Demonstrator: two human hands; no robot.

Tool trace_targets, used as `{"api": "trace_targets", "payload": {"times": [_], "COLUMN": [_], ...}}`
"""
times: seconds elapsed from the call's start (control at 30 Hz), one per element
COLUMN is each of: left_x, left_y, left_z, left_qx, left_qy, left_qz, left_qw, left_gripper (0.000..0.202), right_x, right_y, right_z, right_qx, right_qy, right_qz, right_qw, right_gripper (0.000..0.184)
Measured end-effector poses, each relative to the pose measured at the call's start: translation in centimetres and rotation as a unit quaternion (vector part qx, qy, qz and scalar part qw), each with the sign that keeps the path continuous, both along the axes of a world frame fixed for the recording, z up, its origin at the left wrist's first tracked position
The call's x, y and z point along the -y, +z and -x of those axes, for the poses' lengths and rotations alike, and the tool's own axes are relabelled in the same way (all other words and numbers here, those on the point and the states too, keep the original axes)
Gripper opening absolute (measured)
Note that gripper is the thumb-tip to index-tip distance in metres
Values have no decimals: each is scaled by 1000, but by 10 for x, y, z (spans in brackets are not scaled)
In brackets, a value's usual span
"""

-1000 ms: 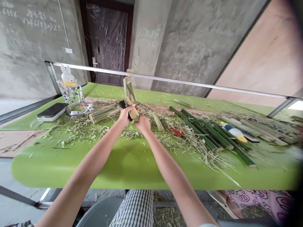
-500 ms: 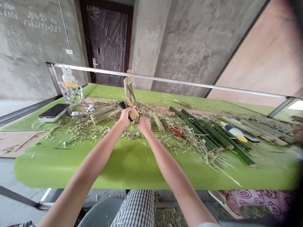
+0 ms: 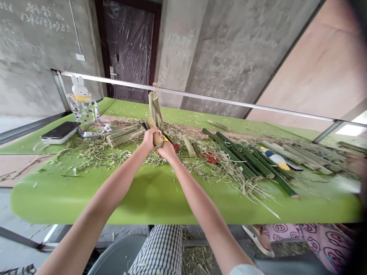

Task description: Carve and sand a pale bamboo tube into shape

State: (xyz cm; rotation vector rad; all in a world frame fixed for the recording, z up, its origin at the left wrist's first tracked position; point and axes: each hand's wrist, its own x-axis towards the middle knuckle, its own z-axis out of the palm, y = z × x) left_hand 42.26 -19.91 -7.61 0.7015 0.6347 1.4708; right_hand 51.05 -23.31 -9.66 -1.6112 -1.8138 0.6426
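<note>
While checked trousers point(image 3: 157, 250) show at 6 o'clock, a co-worker's pink patterned trousers point(image 3: 315, 238) show at 4 o'clock, below the green worktop point(image 3: 143, 202).

Above its front stretch, the right hand point(image 3: 167, 150) has its grip curled round the lower end of a bamboo piece point(image 3: 157, 138); the left hand point(image 3: 150, 138) clenches the same piece higher up. A dark tool with yellow and red parts point(image 3: 167, 138) shows beside them, though I cannot tell which hand bears it.

Counting clock directions from the hands, a short pale tube point(image 3: 189, 146) and red-handled scissors point(image 3: 210, 157) lie at 3 o'clock, with dark green bamboo stalks point(image 3: 256, 162) farther out, towards 4. Three pale tubes point(image 3: 124, 136) lie at 9 amid shavings point(image 3: 94, 152); beyond them is a phone point(image 3: 61, 130). At 10 stands a rabbit-topped bottle point(image 3: 85, 111). Farther off, tied bamboo lengths point(image 3: 151, 104) stand at 12, before a plastic-covered door point(image 3: 128, 49) at 11.
</note>
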Motion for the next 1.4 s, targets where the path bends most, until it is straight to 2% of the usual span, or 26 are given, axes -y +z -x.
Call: {"api": "trace_targets", "payload": {"times": [0.03,0.1,0.17,0.2,0.23,0.27,0.3,0.33,0.4,0.43,0.5,0.53,0.6,0.67,0.73,0.83,0.97,1.03,1.07,1.13,1.17,1.2,1.23,1.3,1.4], "left_x": [1,5,9,11,12,13,12,11,7,4,-2,-5,-9,-10,-11,-13,-11,-4,2,15,22,28,33,36,27], "left_y": [2,5,9,11,13,15,16,17,18,17,15,13,10,9,7,5,6,12,17,28,34,39,43,48,44], "left_z": [4,13,21,24,25,26,25,23,19,17,16,17,21,25,27,25,23,26,28,34,36,38,39,38,30], "left_qx": [16,31,29,21,12,2,-6,-14,-29,-36,-47,-50,-56,-71,-91,-102,-78,-47,-30,-3,2,3,3,-15,-60], "left_qy": [-58,-153,-185,-187,-182,-171,-152,-122,-17,47,144,163,145,114,110,125,110,49,1,-103,-135,-153,-159,-138,12], "left_qz": [-25,-64,-82,-86,-88,-88,-87,-82,-46,-15,48,68,73,66,75,91,58,8,-26,-94,-116,-130,-140,-147,-99], "left_qw": [998,986,979,978,979,981,985,989,998,998,987,983,985,989,987,983,989,998,999,990,984,980,977,979,993], "left_gripper": [12,14,15,14,14,14,14,15,20,22,22,21,17,14,12,11,12,12,13,15,16,16,16,15,17], "right_x": [0,2,6,7,8,9,9,9,9,9,10,10,9,6,2,-4,-5,0,3,10,14,18,21,23,17], "right_y": [-1,-1,1,2,3,5,6,6,5,4,-1,-3,-5,-7,-8,-9,-8,-6,-4,1,4,7,9,13,11], "right_z": [-1,-4,-7,-8,-9,-10,-10,-8,-4,0,6,9,11,10,7,2,-4,-7,-8,-9,-8,-8,-7,-5,-2], "right_qx": [-84,-231,-300,-306,-301,-290,-272,-242,-124,-42,97,132,131,76,5,-93,-191,-249,-277,-306,-304,-294,-286,-265,-238], "right_qy": [43,170,303,352,378,380,358,312,152,63,-58,-77,-45,18,65,92,141,214,268,386,430,458,466,434,285], "right_qz": [51,144,207,225,231,224,200,157,35,-24,-98,-108,-86,-32,32,96,133,187,221,277,288,286,271,225,134], "right_qw": [994,947,881,856,844,850,871,905,980,997,989,982,987,996,997,987,962,926,896,825,800,789,792,831,919], "right_gripper": [13,15,16,17,17,17,17,18,20,20,18,17,14,10,9,16,19,16,16,15,15,15,16,21,30]}}
